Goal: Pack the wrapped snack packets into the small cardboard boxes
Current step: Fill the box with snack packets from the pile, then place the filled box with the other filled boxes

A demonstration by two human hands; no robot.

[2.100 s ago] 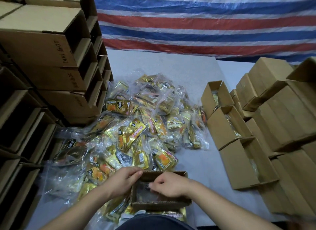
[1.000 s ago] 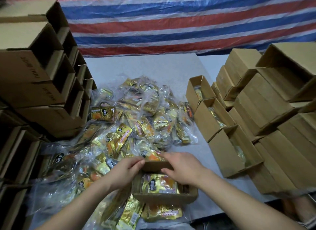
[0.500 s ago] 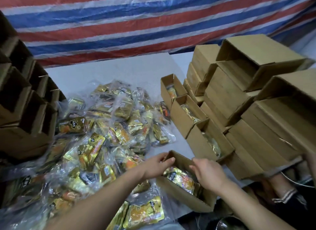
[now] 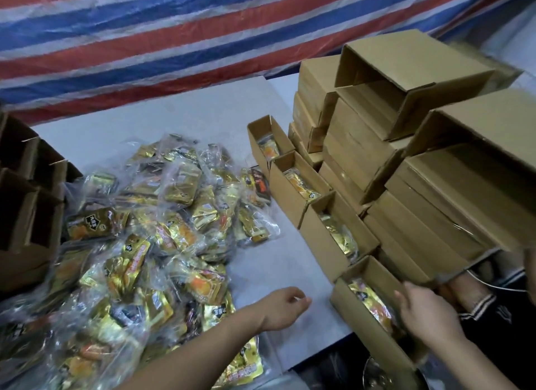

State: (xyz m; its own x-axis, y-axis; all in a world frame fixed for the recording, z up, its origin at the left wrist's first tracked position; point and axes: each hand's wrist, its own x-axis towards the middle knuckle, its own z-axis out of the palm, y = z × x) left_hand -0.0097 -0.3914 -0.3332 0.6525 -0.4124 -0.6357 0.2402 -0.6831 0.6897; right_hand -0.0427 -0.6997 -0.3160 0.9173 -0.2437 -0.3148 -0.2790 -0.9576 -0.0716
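The right hand (image 4: 429, 317) rests on the far side of a small open box (image 4: 368, 325) at the near right edge of the worktop (image 4: 287, 267). Its grip looks loosely spread, with the fingers lying along the box wall, but the picture is blurry there, so I cannot tell if they curl round it. Inside this box, just left of the right hand, lies a shiny gold and orange snack packet (image 4: 368, 302). The left hand (image 4: 282, 308) hangs over bare worktop, well apart from the box, and its grip is loose and holds nothing. To the left of that hand sits a big pile of wrapped snack packets (image 4: 162, 230). Beyond the right hand, three more open boxes (image 4: 322, 230) stand in a row, each with a packet inside. Further right of them is a tall stack of closed boxes (image 4: 391, 145). Far to the left of the left hand are more stacked boxes (image 4: 26, 201). A red, white and blue striped sheet (image 4: 174, 41) hangs behind it all.
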